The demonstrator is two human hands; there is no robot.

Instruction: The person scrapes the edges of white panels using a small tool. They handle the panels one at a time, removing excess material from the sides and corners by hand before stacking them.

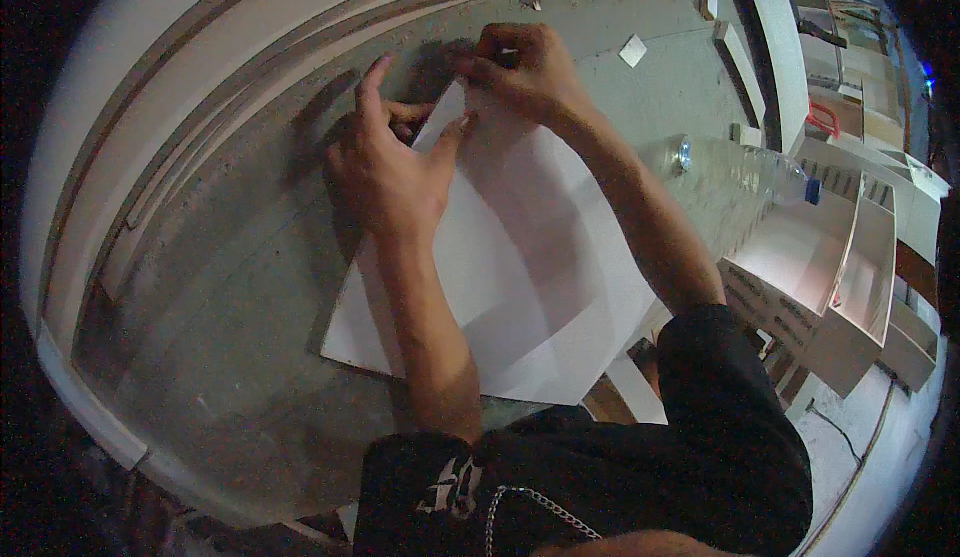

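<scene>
A large white sheet (490, 247), flat like thin board or laminate, slants across the grey-green work surface in front of me. My left hand (390, 162) is at its far left edge, thumb lying on the white face and some fingers curled beyond the edge, with one finger raised. At the far corner of the sheet, my right hand (525, 69) is closed in a pinch. What sits between those fingertips is too small and blurred to make out. My right forearm passes over the sheet's right side, and my left forearm crosses its left part.
Right of the sheet lies a clear plastic bottle (755, 169) with a blue cap. Beyond it stands an open white box (780, 302) with compartments. A small white square (632, 51) lies at the far right, near a white strip (740, 72). Long curved-looking pale boards (190, 87) border the left.
</scene>
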